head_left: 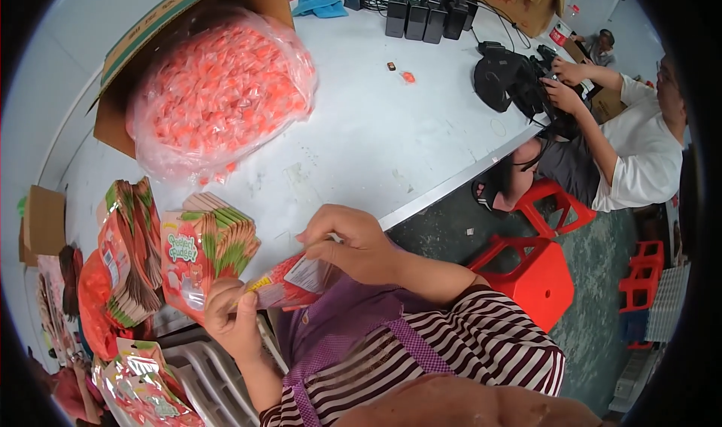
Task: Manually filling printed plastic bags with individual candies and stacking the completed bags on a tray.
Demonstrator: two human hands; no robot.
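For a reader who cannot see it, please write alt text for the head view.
Both hands, left hand and right hand, hold a flat red pouch over a grey table. Behind are stacked pouches and a big bag of pink candies.

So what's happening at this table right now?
A person holds one red printed pouch in both hands: the left hand grips its lower end, the right hand pinches its top. A stack of matching pouches stands just left. A big clear bag of pink sweets lies in an open carton on the white table.
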